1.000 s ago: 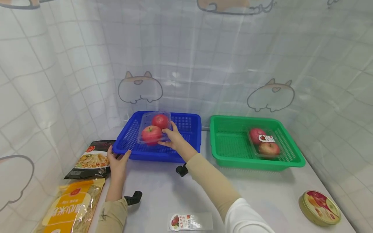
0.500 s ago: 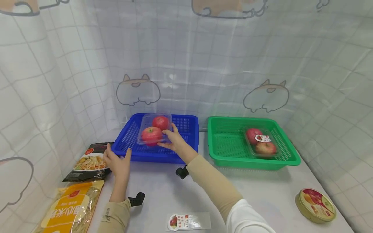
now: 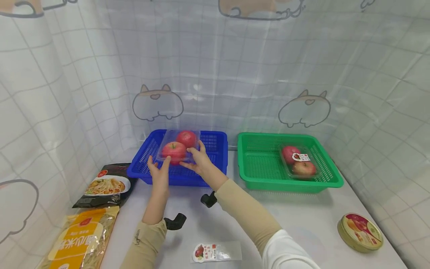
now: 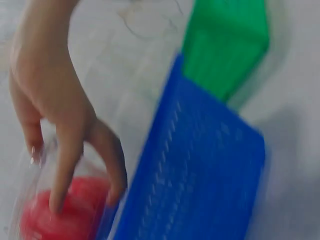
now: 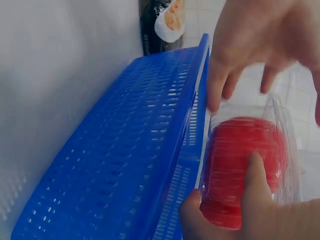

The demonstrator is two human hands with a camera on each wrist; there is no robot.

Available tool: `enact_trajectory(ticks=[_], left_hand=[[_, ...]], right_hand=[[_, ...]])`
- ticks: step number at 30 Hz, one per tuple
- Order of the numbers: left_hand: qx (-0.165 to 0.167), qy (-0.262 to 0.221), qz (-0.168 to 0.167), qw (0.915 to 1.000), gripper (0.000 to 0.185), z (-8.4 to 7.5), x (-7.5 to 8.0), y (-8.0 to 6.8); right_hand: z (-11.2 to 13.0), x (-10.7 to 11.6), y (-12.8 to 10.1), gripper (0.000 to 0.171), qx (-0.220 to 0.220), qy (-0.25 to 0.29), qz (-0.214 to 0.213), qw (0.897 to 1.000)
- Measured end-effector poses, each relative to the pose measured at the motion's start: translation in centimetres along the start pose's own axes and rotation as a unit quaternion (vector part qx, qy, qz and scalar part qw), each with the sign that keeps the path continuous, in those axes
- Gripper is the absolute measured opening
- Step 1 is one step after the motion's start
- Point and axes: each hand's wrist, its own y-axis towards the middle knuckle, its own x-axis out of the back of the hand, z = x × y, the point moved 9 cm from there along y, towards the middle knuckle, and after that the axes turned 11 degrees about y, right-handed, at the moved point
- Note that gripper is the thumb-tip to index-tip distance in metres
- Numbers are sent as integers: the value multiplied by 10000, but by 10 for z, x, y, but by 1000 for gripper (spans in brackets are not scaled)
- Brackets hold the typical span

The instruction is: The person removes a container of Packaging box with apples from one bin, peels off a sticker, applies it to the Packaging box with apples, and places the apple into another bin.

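A clear plastic box of red apples (image 3: 173, 150) is tilted over the blue basket (image 3: 215, 168). My right hand (image 3: 203, 164) grips its right side, thumb and fingers on the plastic. At the box's near left corner, my left hand (image 3: 159, 175) has its fingers spread. The left wrist view has the left hand (image 4: 62, 105) over the apples (image 4: 67, 210), blurred, so contact is unclear. From the right wrist, that same left hand (image 5: 270, 45) appears at the box's far end (image 5: 245, 170), fingers apart.
To the right stands a green basket (image 3: 262, 183) holding a labelled box of apples (image 3: 299, 161). Left are a black noodle packet (image 3: 107, 185) and a yellow noodle bag (image 3: 80, 239). A label strip (image 3: 216, 252) lies in front; a round tin (image 3: 360, 232) sits far right.
My left hand has left the blue basket's near left rim and moved right to the box's corner. The right hand keeps its grip, and the box has tilted a little.
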Motion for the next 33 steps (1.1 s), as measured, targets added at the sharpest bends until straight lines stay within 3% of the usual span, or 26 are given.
enact_trajectory(ticks=[2,5,8,11,23,33], left_hand=[[348,-568,324,9973,87,2,-13,-2],[809,-1380,683,9848,89,3,-30,-5],[1148,-1591,771,9775,89,4,-39,-8],[1249,-1510,735,9778,87,7,-45,-9],[985,-1345,112,9859,89,9,-50,-9],[466,-1099,51,9928,97,4,-46,-8]], right_hand=[[2,0,-2,72,58,30,-2,10000],[4,2,-6,73,185,88,-38,9998],[6,3,-10,73,311,46,-79,9995],[6,4,-16,73,440,18,-98,9990],[6,8,-29,73,707,151,-158,9973],[4,10,-34,72,793,113,-146,9967]])
